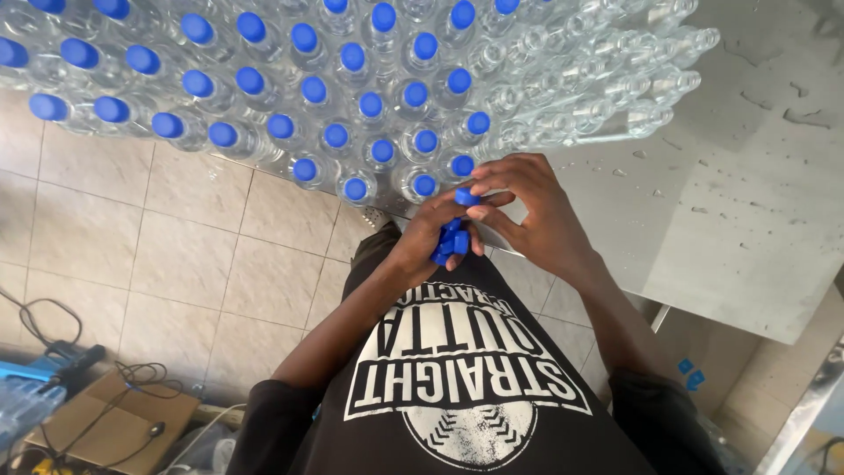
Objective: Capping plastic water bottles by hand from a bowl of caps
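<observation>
- A handful of blue caps (451, 242) is being cupped in the left hand (422, 239), whose fingers are being kept curled shut around them, just in front of the desk (721, 220) edge.
- 1 blue cap (465, 197) is being pinched between thumb and fingertips of the right hand (536, 211), directly above the cupped supply and beside the nearest capped bottles (264, 105).
- The step in hand is judged to be capping: 1 cap is being drawn for fitting.
- Uncapped clear bottles (607, 88) are being shown at the right of the block, near the right hand.
- The next move is judged to call for the pinched cap being carried to an open neck, seated squarely, and pressed or twisted without neighbouring bottles being toppled.
</observation>
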